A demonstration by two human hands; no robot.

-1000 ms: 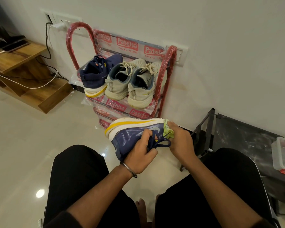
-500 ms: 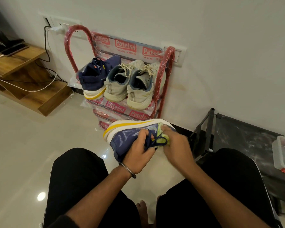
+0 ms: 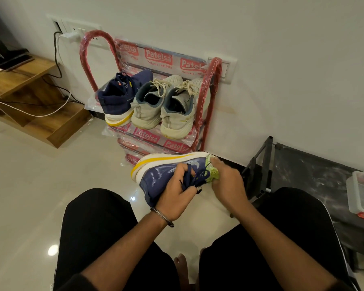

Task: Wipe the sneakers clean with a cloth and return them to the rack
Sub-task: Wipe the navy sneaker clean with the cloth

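Wiping navy sneaker (image 3: 162,175) with cloth (image 3: 212,172)

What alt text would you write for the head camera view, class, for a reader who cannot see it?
A seated person's left hand grips a navy sneaker while the right hand presses a green cloth against it. Behind, a red rack holds one navy and two grey sneakers.

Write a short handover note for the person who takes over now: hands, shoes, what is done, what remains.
Left hand grips the navy sneaker, held on its side above the floor.
Right hand presses the green cloth on its toe end.
Red shoe rack, top shelf: second navy sneaker, two grey-white sneakers.
Done: cannot tell which shoes are wiped.
Left: finish this one, return it to the rack.
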